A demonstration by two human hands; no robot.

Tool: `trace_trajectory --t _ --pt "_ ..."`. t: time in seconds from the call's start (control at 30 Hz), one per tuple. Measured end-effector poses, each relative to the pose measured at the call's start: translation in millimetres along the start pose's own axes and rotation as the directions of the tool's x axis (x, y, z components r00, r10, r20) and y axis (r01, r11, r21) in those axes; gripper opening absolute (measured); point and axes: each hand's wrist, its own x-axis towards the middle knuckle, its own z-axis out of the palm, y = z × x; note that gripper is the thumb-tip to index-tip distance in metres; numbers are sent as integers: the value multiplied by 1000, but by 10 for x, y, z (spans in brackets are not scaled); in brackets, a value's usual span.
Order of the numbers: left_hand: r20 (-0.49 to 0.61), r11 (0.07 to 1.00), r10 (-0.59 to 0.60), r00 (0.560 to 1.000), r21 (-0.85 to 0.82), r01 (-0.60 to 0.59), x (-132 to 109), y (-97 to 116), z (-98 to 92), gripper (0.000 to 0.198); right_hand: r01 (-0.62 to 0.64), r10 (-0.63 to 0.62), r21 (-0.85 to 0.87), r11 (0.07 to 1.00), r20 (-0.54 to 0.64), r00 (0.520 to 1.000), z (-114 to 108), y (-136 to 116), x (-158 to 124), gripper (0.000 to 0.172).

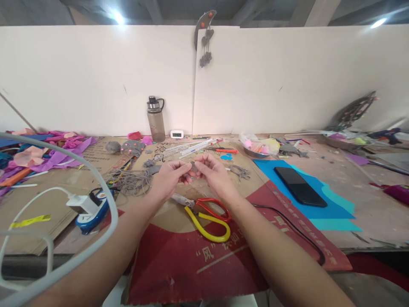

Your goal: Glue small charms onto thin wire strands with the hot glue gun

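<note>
Both hands meet over the cardboard at the middle of the table. Between their fingertips is a small grey piece [193, 166], perhaps felt; its exact kind is too small to make out. My left hand [171, 177] pinches it from the left, and my right hand [212, 170] pinches it from the right. Just below the hands lie scissors [212, 217] with one red and one yellow handle, their blades partly behind my left wrist. A tangle of grey yarn [136, 181] is left of my left hand, and a smaller grey bundle [241, 172] is right of my right hand.
A black phone [300, 186] rests on blue sheets [338, 209] at the right. A power strip [92, 215] and a white cable [110, 192] are at the left. Behind stand a bottle [156, 121], a small clock [177, 134] and an orange cutter [225, 150].
</note>
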Motion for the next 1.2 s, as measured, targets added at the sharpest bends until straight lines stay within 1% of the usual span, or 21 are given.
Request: trace_trajectory --t 0.07,0.13,0.23,0.37,0.47,0.53,0.6,0.73,0.83,0.93,1.03,1.13,1.2 --pt "-14 1000 -13 1000 -19 13 1 8 -2 24 -37 36 89 995 15 999 -10 -19 3 26" --pt "-39 1000 -15 999 -15 14 4 10 -6 25 -46 45 112 993 16 999 -12 -33 3 28" --pt "-41 1000 -4 999 19 5 4 5 -8 25 -26 26 56 998 12 1000 -4 -25 1 28" --pt "7 997 49 999 66 -50 -3 -6 1 27 -3 2 -32 999 -9 1000 1 8 6 26" --pt "-20 997 50 999 66 -48 5 -17 1 28 5 -7 -41 999 -32 999 -7 9 10 23" --pt "-70 996 45 997 76 -40 15 -25 -6 28 35 -41 -90 995 -62 997 -15 4 12 21" --pt "-103 993 57 993 106 -46 21 -31 -13 29 74 -91 -180 981 -92 992 -22 8 16 21" --pt "-90 979 87 992 190 -69 13 -33 -7 30 120 -150 -303 945 -76 986 -24 53 24 20" --pt "-70 983 69 995 172 -56 7 -31 -1 30 142 -173 -357 923 -56 983 -19 75 10 14" --pt "-110 992 46 993 121 -32 18 -39 -15 29 195 -246 -414 889 -73 967 -7 56 -21 9" --pt "-151 987 70 986 155 -46 33 -54 -39 29 248 -331 -477 843 -97 939 23 11 -58 10" --pt "-147 972 94 985 230 -59 34 -68 -43 30 263 -343 -497 827 -75 936 59 -17 -85 13" --pt "-128 969 99 987 240 -66 27 -72 -33 30 272 -346 -507 818 -56 936 70 -19 -93 14"
